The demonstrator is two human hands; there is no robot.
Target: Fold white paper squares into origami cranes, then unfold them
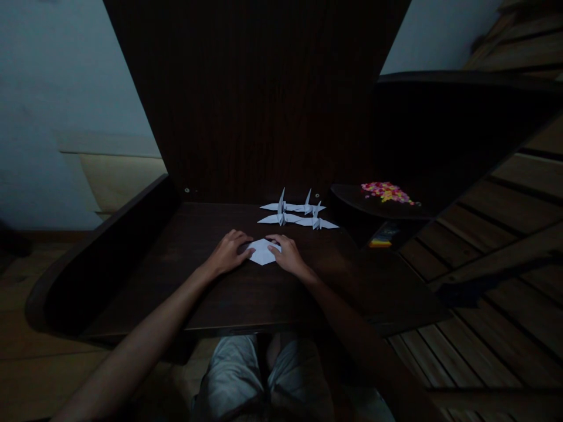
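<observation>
A white sheet of folded paper [264, 252] with creases and angled edges lies on the dark wooden desk [211, 302]. My left hand [229, 252] grips its left side, thumb on top and fingers curled at the far edge. On the right side, my right hand [288, 254] holds the paper in the same manner, its thumb pressing the surface. Just beyond the hands stand several white origami cranes [280, 218] with wings spread, grouped in two rows. The undersides of the fingers are hidden.
Small pink and yellow pieces [387, 192] lie heaped on a dark corner shelf [347, 196] at the right. Below it sits a yellow-and-blue item [380, 242]. A raised side panel [105, 258] bounds the desk's left, and a tall back panel [264, 105] rises behind.
</observation>
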